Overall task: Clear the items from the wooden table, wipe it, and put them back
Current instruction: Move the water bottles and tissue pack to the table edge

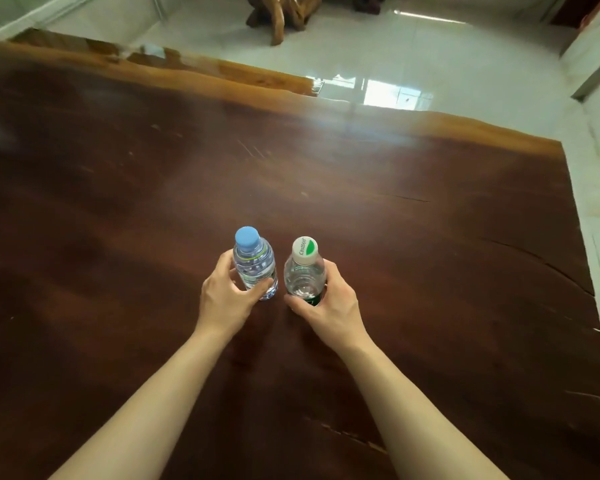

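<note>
Two small clear water bottles stand upright, side by side, near the middle of the dark wooden table (430, 254). The blue-capped bottle (253, 261) is on the left, with my left hand (227, 296) wrapped around its lower half. The white-capped bottle with a green label (304, 271) is on the right, and my right hand (329, 299) grips its lower body. Whether the bottles' bases touch the tabletop or hover just above it, I cannot tell.
The table's far edge is an irregular lighter-wood rim (222, 71), and its right edge runs down past a crack (541, 261). Beyond lies a glossy white tiled floor (430, 57) with a carved wooden root piece (281, 15) at the top.
</note>
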`<state>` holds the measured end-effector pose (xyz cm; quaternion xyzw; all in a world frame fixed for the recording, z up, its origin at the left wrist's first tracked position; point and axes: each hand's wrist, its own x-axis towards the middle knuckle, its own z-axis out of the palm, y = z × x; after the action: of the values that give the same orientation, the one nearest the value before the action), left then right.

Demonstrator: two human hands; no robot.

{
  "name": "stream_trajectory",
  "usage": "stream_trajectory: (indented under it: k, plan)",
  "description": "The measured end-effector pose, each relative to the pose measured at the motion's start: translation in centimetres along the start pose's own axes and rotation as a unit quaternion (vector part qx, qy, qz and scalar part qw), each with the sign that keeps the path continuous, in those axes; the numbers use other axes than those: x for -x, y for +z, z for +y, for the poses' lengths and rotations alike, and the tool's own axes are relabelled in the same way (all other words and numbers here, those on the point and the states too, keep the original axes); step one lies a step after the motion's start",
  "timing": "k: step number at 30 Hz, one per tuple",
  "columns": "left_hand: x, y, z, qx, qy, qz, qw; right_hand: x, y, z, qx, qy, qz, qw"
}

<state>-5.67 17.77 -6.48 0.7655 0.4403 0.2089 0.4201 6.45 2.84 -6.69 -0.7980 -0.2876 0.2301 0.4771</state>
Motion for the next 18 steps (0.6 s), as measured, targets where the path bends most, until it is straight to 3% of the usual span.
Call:
stream_trajectory:
  k: [7,18]
  plan:
    - [0.6,0.2,1.3,-0.04,0.027,0.004,0.999,1.6,-2.6,0.9,-0.026,0.035,0.07,0.997]
    - [3.4,9.7,9.9,-0.026,0.112,-0.131,0.985,9.8,-13.4,5.1,-0.018,0.104,0.252,0.962]
